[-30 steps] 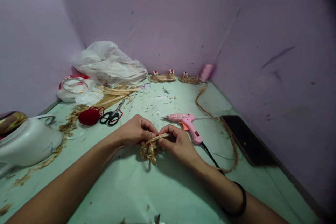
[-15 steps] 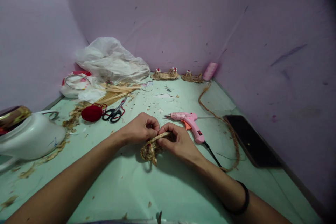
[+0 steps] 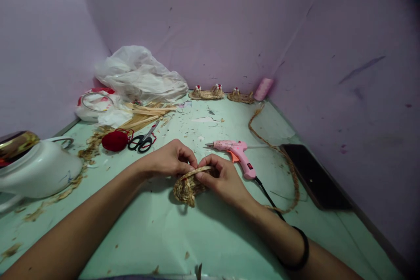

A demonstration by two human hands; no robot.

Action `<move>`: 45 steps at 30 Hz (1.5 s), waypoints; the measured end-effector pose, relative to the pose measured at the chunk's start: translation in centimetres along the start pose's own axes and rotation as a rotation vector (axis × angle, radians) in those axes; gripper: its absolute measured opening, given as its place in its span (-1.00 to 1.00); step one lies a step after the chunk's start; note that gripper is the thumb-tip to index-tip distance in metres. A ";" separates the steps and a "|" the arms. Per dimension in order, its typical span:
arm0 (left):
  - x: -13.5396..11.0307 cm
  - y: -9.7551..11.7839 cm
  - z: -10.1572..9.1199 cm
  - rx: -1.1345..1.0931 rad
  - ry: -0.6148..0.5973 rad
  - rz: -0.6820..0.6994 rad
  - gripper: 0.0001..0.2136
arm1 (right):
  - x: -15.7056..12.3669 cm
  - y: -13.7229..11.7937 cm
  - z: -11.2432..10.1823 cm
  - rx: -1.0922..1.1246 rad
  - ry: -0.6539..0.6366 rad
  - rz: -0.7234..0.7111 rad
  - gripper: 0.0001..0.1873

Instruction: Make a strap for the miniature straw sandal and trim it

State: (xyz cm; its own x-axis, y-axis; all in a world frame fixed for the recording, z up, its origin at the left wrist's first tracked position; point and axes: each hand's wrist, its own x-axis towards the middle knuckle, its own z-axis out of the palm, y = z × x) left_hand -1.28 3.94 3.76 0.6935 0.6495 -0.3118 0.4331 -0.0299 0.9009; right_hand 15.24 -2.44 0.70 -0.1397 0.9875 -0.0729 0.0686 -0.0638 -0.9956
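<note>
A small woven straw piece (image 3: 187,189), shaped like a little slipper of coiled braid, is held just above the table at the centre. My right hand (image 3: 220,178) pinches its braided edge between thumb and fingers. Fingers closed, my left hand (image 3: 175,159) meets the same upper edge from the far left side, its fingertips close to the right ones. A touch of red shows on the braid near the left fingers. A pink glue gun (image 3: 238,151) lies just beyond my right hand, nozzle pointing left.
Scissors (image 3: 142,140) and red yarn (image 3: 115,140) lie left, before straw strips (image 3: 144,116) and a plastic bag (image 3: 141,74). A white pot (image 3: 49,168) stands far left. Right are a braided rope (image 3: 292,170) and phone (image 3: 311,175). Finished woven slippers (image 3: 206,95) and a pink spool (image 3: 263,89) sit behind.
My left hand has shifted slightly left along the edge. The straw piece has tilted a little, its coiled end moving left. My right hand keeps its pinch.
</note>
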 end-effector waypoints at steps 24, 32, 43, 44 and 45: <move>-0.7 0.2 -0.6 0.076 0.296 0.003 -0.67 | 0.1 0.2 -0.8 0.106 0.035 0.056 -0.79; -1.2 -0.2 0.8 0.091 0.191 -0.010 -0.83 | 1.1 0.7 -1.6 0.062 0.146 0.004 -0.73; -0.2 -1.1 1.2 -0.220 0.439 -0.025 -0.75 | -1.4 -2.0 -3.5 -0.951 0.257 -0.082 -0.69; -0.2 -1.2 1.2 -0.239 0.462 -0.021 -0.74 | -1.4 -1.9 -3.5 -0.999 0.221 -0.077 -0.74; -0.1 -1.2 1.2 -0.256 0.486 -0.017 -0.73 | -1.4 -1.8 -3.5 -1.026 0.186 -0.088 -0.81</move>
State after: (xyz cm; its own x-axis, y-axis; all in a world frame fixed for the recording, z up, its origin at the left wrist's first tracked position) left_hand -1.22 3.01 2.33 0.3160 0.9261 -0.2059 0.2455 0.1299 0.9607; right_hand 18.79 -3.22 2.84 -0.0372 0.9948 0.0943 0.8829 0.0769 -0.4632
